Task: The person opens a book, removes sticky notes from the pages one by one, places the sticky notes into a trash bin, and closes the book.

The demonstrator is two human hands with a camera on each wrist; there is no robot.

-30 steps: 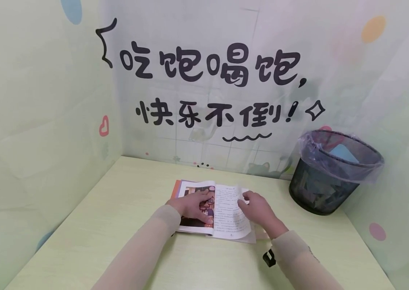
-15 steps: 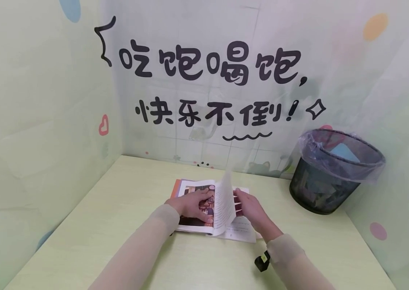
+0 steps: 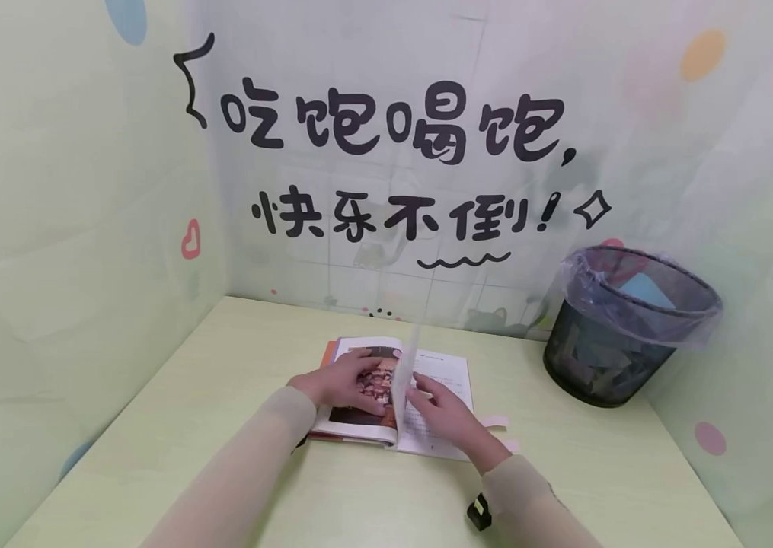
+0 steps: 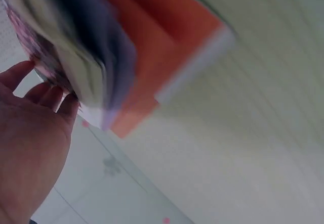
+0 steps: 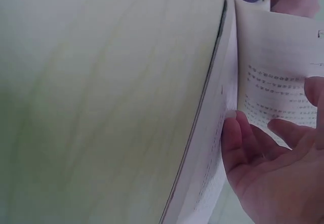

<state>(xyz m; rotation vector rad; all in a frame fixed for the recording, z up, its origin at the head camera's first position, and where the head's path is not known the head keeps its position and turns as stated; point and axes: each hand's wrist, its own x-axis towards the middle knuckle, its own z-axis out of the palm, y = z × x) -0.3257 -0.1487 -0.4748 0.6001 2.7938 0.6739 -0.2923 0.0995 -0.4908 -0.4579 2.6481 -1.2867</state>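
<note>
An open book lies on the table, with a colour picture on its left side and printed text on its right. My left hand rests on the picture page, fingers spread near the spine. In the left wrist view, its fingertips touch that page beside the book's orange cover. A single leaf stands almost upright at the spine. My right hand is on the right of this leaf, its loosely bent fingers against or close to it. The right wrist view shows print on the raised leaf behind the fingers.
A black mesh bin with a clear purplish liner stands at the table's back right, holding scraps and something light blue. Pale pink strips stick out at the book's right. A small black object is by the right sleeve. Printed walls enclose the table.
The leaf has risen from the right side to nearly upright at the spine. My right hand has moved left with it. My left hand has shifted slightly left, still on the picture page.
</note>
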